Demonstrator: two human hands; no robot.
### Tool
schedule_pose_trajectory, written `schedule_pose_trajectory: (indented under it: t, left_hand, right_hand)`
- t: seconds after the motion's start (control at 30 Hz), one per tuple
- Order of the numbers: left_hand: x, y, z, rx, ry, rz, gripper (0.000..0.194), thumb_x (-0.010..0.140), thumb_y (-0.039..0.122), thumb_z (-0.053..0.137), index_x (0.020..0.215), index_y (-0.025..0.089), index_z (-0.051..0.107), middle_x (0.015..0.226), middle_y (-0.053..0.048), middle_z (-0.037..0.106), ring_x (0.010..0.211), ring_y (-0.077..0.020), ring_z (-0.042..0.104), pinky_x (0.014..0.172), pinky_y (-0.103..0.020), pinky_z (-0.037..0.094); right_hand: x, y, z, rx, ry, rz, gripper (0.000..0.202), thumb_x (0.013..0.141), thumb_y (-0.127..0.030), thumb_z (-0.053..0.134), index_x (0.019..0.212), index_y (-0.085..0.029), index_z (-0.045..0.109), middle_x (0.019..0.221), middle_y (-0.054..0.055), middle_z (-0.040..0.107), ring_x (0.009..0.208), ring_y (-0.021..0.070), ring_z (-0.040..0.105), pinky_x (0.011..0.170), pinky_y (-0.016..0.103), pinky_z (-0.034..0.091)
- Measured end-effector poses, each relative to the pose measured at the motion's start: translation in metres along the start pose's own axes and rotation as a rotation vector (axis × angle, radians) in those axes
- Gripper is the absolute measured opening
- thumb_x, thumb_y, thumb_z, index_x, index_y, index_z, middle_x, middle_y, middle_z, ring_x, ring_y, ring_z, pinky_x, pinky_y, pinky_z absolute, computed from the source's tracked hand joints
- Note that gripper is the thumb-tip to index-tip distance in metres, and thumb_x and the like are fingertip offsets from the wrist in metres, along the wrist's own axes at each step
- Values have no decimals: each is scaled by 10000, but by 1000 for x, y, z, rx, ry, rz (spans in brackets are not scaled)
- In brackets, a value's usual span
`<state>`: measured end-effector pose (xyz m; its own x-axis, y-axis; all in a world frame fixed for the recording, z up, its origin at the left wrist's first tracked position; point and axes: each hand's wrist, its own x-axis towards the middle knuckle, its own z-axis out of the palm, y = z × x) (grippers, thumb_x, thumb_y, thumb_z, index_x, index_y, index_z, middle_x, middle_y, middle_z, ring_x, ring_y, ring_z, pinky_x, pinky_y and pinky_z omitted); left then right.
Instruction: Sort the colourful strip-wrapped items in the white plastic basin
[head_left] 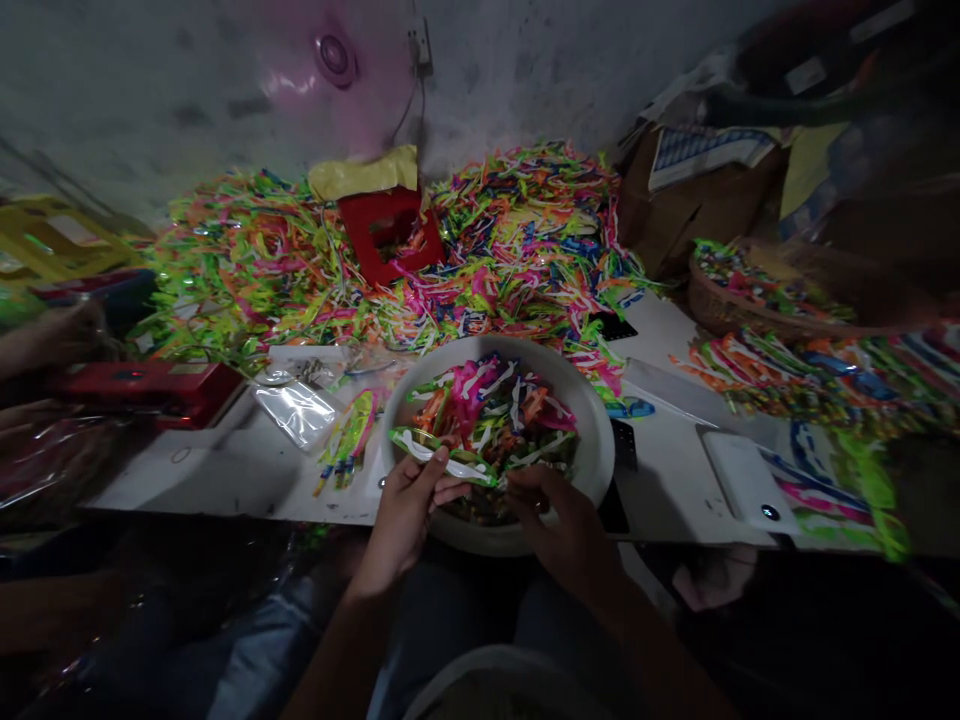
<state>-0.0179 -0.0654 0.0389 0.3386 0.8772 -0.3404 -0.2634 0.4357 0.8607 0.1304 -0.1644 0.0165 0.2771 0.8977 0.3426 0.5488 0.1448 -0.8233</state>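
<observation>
In front of me, a wide white basin (600, 430) holds a tangle of small plastic pieces in pink, orange, green, white and purple. My left hand (409, 505) pinches a long, thin, curved green-and-white plastic piece (461, 467) between thumb and fingers, over the basin's near side. My right hand (559, 515) is closed, its fingertips pinched together at the right end of that piece. Whatever is between those fingertips is too small and dark to make out. Left of the basin lies a small bunch of colourful plastic pieces (350, 435).
Behind the basin rises a large heap of plastic pieces (255, 260) with a red crate (367, 250) in it. A red device (150, 390) and another person's hand (52, 335) are at left. A white power bank (746, 480) and a filled basket (720, 300) are at right.
</observation>
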Motion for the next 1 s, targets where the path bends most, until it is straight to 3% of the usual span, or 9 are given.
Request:
schedule_pose_trajectory:
  t: [0.3, 0.43, 0.6, 0.7, 0.8, 0.93, 1.0]
  left_hand:
    - [-1, 1, 2, -3, 21, -10, 283, 625, 304, 733, 681, 115, 530, 729, -6, 664, 600, -106, 636, 610, -224, 561]
    - [-2, -1, -3, 23, 7, 15, 267, 652, 314, 712, 733, 113, 557, 749, -19, 671, 587, -95, 627, 617, -221, 554]
    - [-4, -7, -6, 123, -74, 54, 253, 710, 337, 658, 830, 127, 586, 931, -50, 673, 672, -118, 640, 625, -238, 545]
    - [-7, -6, -3, 238, -130, 56, 286, 729, 363, 632, 909, 142, 611, 896, -39, 679, 709, -127, 637, 640, -231, 532]
    - [-10, -2, 1, 336, -187, 61, 282, 733, 385, 619, 875, 142, 629, 782, -17, 677, 654, -120, 619, 641, -232, 521]
    - [-10, 6, 3, 407, -203, 82, 330, 744, 410, 595, 945, 149, 620, 797, -26, 670, 666, -130, 607, 636, -232, 504]
    - [-6, 14, -4, 443, -179, 131, 399, 750, 424, 578, 1048, 159, 580, 855, -38, 663, 705, -141, 604, 643, -230, 493]
  right_hand:
    - [0, -3, 4, -199, 24, -147, 149, 821, -116, 490, 900, -207, 578, 908, 52, 631, 884, 174, 577, 792, 295, 445]
    - [1, -6, 8, -19, -2, 34, 62, 793, -235, 573, 842, -196, 571, 789, 25, 626, 729, 147, 578, 663, 243, 458]
    - [3, -10, 4, 72, -107, 304, 182, 799, -338, 552, 892, -182, 550, 680, -10, 578, 625, 129, 534, 581, 224, 415]
    - [2, -8, 3, 117, -281, 300, 182, 834, -324, 494, 939, -183, 541, 739, -4, 580, 686, 136, 538, 619, 230, 408]
    - [0, -7, 5, 228, -399, 315, 195, 858, -331, 451, 771, -170, 519, 671, -16, 555, 646, 120, 520, 580, 210, 389]
    - [0, -9, 11, 192, -363, 333, 284, 860, -386, 448, 715, -157, 535, 602, -16, 559, 576, 112, 513, 526, 201, 370]
    - [4, -8, 11, 70, -351, 255, 303, 836, -430, 490, 809, -153, 610, 710, 17, 628, 666, 143, 563, 587, 222, 404]
